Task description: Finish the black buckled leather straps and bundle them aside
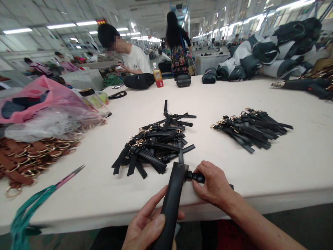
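Observation:
My left hand is closed round a wide black strap at the table's front edge, thumb on top and fingers underneath. Its far end points away from me, toward a heap of short black buckle straps. Just right of that end, my right hand pinches a short black buckle strap. Part of this strap is hidden under my fingers, and a dark tip shows beyond my wrist. Gold buckles show among the heaped straps.
A second pile of black buckle straps lies to the right. Left are teal-wrapped tweezers, brown ringed straps and a pink bag. A drink bottle stands at the back. Dark rolls are stacked far right. Two people are beyond the table.

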Motion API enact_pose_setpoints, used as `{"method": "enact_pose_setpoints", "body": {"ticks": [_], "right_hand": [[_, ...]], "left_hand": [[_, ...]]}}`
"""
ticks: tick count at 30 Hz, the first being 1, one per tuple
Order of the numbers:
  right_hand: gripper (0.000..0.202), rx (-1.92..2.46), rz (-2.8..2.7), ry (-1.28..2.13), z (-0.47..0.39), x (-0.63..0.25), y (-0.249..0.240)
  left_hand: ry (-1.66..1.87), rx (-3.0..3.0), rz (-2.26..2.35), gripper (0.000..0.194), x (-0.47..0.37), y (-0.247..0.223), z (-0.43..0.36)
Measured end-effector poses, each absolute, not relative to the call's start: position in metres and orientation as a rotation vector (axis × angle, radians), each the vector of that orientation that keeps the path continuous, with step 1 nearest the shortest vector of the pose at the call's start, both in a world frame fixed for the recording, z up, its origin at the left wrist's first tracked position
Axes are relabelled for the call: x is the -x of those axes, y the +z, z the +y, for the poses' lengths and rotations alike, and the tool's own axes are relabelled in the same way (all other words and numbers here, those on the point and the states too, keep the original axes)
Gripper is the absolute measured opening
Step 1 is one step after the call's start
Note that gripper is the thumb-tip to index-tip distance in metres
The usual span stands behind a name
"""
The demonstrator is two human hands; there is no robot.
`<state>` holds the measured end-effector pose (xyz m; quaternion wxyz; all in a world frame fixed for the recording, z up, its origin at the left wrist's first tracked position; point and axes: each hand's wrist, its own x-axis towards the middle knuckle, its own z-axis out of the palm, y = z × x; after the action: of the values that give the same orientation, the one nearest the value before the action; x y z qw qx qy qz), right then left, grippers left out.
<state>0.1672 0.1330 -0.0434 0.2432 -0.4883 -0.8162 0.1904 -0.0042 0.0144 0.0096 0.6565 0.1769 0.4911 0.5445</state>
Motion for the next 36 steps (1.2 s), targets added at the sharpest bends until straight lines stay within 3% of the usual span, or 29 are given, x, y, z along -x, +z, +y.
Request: {"method": "enact_pose_setpoints", "body": {"ticks": [14, 21, 28, 36], "right_hand": [[0.004, 1.442, -2.273, 0.442, 0.129, -0.179, -0.036], [0.017, 1.368, -2.282, 0.652, 0.132, -0.188, -0.029], [0.014, 1.312, -2.263, 0.708, 0.145, -0.174, -0.041], [0.014, 1.277, -2.349, 0.51, 0.14, -0.17, -0.04]], "left_hand": [[1.207, -0.451, 1.01, 0.059, 0.009, -0.001, 0.014], [1.216, -0.458, 1.053, 0.054, 0.006, 0.001, 0.012], [1.24, -0.493, 1.003, 0.049, 0.005, -0.001, 0.012], [1.257, -0.501, 1.016, 0.048, 0.003, -0.001, 0.012]]}}
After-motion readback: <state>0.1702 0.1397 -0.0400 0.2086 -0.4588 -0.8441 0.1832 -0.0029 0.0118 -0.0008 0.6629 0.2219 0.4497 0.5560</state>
